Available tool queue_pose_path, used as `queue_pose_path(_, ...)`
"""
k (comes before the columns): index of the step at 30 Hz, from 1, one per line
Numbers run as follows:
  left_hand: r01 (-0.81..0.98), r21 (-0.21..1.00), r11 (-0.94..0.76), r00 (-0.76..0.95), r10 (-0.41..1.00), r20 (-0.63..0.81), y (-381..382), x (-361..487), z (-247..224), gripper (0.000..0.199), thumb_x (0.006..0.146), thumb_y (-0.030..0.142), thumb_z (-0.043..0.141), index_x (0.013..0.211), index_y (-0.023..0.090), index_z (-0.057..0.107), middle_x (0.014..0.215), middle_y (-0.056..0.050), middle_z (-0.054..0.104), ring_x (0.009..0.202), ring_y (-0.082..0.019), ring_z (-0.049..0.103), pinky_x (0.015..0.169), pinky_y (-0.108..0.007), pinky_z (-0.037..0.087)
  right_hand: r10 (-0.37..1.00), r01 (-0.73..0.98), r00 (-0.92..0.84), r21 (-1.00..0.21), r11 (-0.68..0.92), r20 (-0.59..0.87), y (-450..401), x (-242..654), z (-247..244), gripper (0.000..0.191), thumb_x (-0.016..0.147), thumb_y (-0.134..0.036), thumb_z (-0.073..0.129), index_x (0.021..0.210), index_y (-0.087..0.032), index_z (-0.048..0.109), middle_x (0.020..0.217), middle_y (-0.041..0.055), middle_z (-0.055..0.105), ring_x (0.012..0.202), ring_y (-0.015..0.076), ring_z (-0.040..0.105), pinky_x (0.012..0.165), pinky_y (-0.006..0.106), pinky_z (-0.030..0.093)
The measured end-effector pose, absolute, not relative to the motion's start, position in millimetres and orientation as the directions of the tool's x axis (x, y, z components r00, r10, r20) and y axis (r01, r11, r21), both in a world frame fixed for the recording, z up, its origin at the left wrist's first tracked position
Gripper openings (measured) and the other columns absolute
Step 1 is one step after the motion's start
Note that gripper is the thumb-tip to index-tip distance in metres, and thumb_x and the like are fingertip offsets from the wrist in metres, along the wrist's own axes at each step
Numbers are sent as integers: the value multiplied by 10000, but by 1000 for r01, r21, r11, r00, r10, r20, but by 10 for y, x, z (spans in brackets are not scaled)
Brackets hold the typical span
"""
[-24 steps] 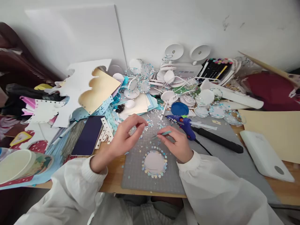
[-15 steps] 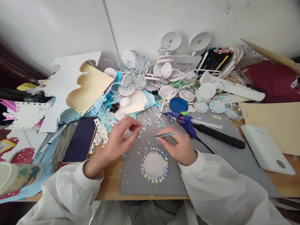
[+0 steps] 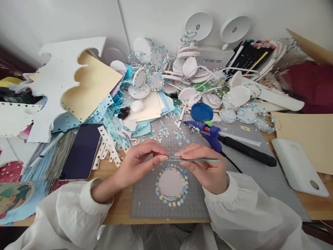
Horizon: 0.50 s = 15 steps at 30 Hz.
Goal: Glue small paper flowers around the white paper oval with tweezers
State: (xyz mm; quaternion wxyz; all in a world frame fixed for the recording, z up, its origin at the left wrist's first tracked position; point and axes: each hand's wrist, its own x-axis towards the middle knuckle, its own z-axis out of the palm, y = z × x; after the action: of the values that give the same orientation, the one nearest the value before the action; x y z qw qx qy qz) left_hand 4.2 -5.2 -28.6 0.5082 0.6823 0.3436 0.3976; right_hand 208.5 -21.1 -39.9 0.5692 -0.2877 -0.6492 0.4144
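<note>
Between the fingers of my right hand (image 3: 204,165) is a pair of thin pale green tweezers (image 3: 194,160), held level with the tips pointing left. My left hand (image 3: 145,161) is closed in a pinch at those tips; whatever it pinches is too small to make out. Below both hands lies a white disc (image 3: 171,184), ringed with tiny blue, cream and white paper flowers. Loose paper flowers (image 3: 179,138) lie in small heaps beyond my fingers on the grey cutting mat (image 3: 148,208).
A blue glue gun (image 3: 208,131) and a black-handled tool (image 3: 247,151) lie right of the heaps. At left are a dark phone (image 3: 82,152) and punched paper strips (image 3: 105,149). A blue lid (image 3: 202,112) sits before piled white discs. A white rounded device (image 3: 299,166) lies far right.
My hands have come together, the left moving right until its pinched fingers meet the tweezer tips. The camera view has shifted slightly closer to the table.
</note>
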Motion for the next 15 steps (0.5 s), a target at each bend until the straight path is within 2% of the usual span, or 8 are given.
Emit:
queue_pose_path(7, 41, 996, -75, 423, 905, 51, -49, 41, -281, 149, 892, 248, 561, 778, 151, 562, 714, 7, 503, 661, -100, 456, 598, -210, 378, 828, -56, -166, -843, 535, 536, -211, 2085, -392, 328, 753, 33, 643, 964, -217, 665, 897, 44, 708, 856, 189, 679, 714, 329, 555)
queue_pose_path(15, 6, 999, -34, 273, 962, 32, -37, -23, -377, 187, 914, 308, 531, 791, 167, 540, 724, 6, 446, 677, -113, 388, 625, -240, 321, 813, 75, -14, -811, 581, 582, -166, 2112, -428, 166, 825, -65, 582, 900, -211, 603, 829, 37, 619, 785, 167, 634, 651, 311, 544)
